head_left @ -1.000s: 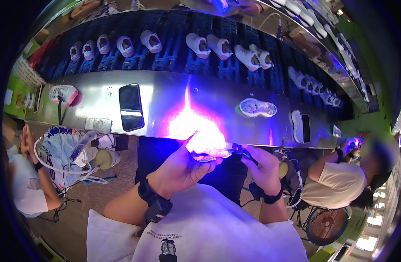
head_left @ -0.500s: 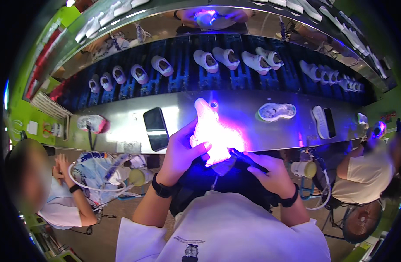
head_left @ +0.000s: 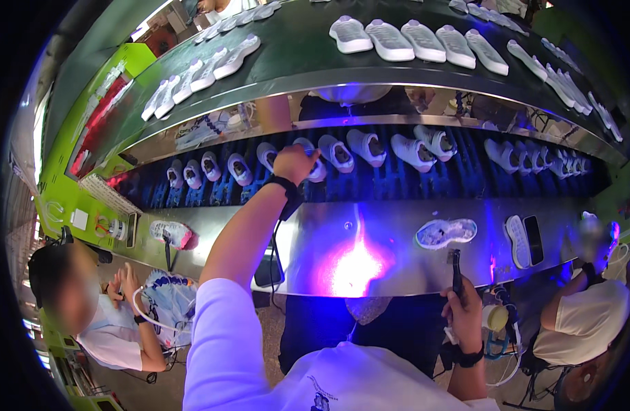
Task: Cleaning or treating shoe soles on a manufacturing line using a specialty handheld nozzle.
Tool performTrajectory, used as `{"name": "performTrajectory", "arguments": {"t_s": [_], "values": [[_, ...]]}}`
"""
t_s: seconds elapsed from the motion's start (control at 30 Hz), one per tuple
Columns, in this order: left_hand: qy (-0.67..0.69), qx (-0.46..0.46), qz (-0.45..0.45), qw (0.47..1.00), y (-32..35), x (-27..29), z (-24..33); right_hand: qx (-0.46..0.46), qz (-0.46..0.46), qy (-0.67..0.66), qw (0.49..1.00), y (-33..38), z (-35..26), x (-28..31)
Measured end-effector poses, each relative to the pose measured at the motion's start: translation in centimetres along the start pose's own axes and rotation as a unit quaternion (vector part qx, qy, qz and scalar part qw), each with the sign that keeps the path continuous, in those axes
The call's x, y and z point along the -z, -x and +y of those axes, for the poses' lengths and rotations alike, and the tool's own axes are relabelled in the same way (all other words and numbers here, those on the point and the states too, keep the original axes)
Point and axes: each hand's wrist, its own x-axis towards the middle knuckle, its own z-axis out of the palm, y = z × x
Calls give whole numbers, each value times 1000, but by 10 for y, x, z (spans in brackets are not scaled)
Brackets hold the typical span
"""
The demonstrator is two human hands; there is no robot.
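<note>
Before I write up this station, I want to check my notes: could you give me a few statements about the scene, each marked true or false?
1. The left hand is at a shoe in the row. True.
2. The right hand is empty. False: it holds a black tool.
3. The brightest glow falls on the metal bench. True.
4. White soles lie on the green surface. True.
5. The left wrist strap is white. False: it is black.
</note>
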Motion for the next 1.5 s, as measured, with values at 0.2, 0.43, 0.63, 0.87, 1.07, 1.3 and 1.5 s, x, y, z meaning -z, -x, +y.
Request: {"name": "performTrajectory", "arguments": {"t_s": [0.2, 0.43, 0.63, 0.87, 1.07, 1.3, 1.5], "values": [[-115, 63, -61, 990, -33, -43, -31, 21, 10, 16, 1000, -11, 12, 8], [-51, -129, 38, 990, -42, -28, 56, 12, 0, 13, 1000, -35, 22, 10], [-16, -117, 44, 992, -38, -67, 167, 29, -10, 16, 999, -23, -4, -2], [171, -206, 65, 961, -1, -64, 146, 58, -4, 7, 998, -2, 8, 17], [181, -370, -168, 895, 172, 48, 129, 42, 3, 32, 999, -8, 25, 16], [75, -252, -106, 959, 221, 44, 136, 144, -8, 50, 988, -14, -7, 4], [511, -35, -143, 847, 244, 81, 163, 188, -48, 61, 979, 21, -44, 12]]}}
